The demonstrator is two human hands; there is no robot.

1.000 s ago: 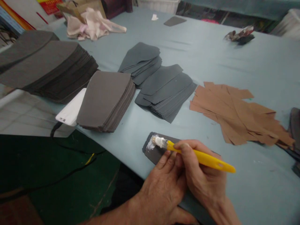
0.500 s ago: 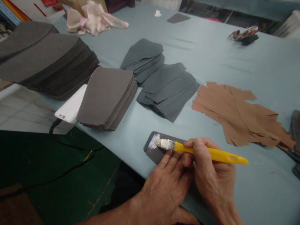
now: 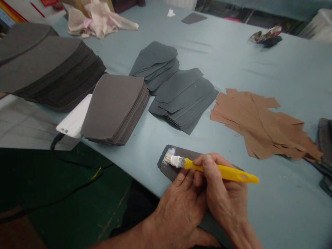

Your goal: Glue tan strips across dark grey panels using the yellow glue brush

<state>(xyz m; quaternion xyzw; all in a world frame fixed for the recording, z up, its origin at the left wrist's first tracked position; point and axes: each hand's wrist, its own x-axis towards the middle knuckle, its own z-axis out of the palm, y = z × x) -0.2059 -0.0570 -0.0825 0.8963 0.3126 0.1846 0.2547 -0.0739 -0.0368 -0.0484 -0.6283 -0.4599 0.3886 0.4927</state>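
Observation:
A yellow-handled paintbrush [image 3: 225, 173] is gripped in my right hand [image 3: 225, 193], its handle pointing right. The bristles, caked in white at the ferrule, touch a smear of white paste [image 3: 169, 152] at the left end of a dark grey sheet piece [image 3: 168, 170]. That piece lies on the table near its front edge. My left hand [image 3: 181, 204] rests flat with fingertips on the piece's near side, pressing it down and holding nothing. The two hands touch or nearly touch, covering part of the piece.
Stacks of grey pieces [image 3: 114, 107] and dark green-grey pieces [image 3: 192, 93] stand beyond. Brown strips [image 3: 259, 121] are heaped at right. A taller dark stack [image 3: 52, 65] and a white flat device [image 3: 74, 119] with a cord sit left. Pale gloves [image 3: 100, 20] lie farther back.
The brush and my right hand have shifted left, with the bristles now nearer the piece's left end. My left hand stays pressed on the piece. The view has shifted slightly.

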